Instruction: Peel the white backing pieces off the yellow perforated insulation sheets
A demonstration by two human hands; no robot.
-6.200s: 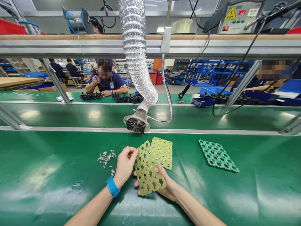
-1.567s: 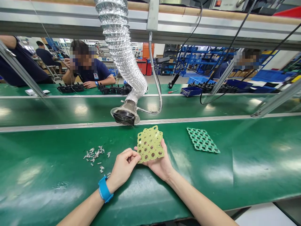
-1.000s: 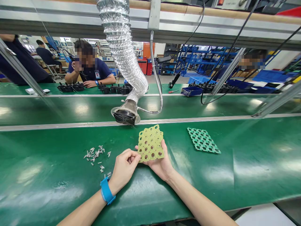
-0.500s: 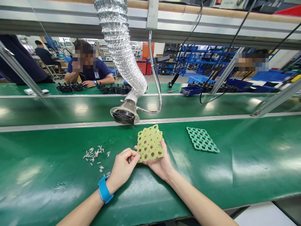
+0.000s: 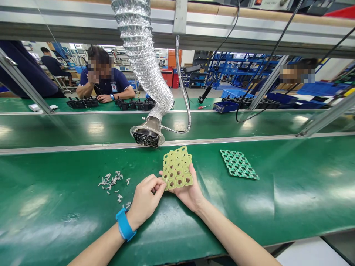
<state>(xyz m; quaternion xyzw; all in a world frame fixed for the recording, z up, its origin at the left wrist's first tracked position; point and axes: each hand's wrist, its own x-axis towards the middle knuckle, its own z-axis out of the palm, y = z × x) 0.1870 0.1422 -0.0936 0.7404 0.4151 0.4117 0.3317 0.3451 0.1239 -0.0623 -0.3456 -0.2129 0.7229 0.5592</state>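
The left hand, a blue band at its wrist, had its fingers pinched on the lower-left corner of a yellow-green perforated sheet, which leaned tilted against the open right hand above the green table. Small metal pieces lay scattered left of the hands, and a green perforated board lay to the right. Beyond, a fan-grilled extraction duct hung across the view. The second sheet no longer lay flat on the table, as it had earlier.

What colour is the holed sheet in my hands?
The sheet is pale yellow-green, best seen in the head view.
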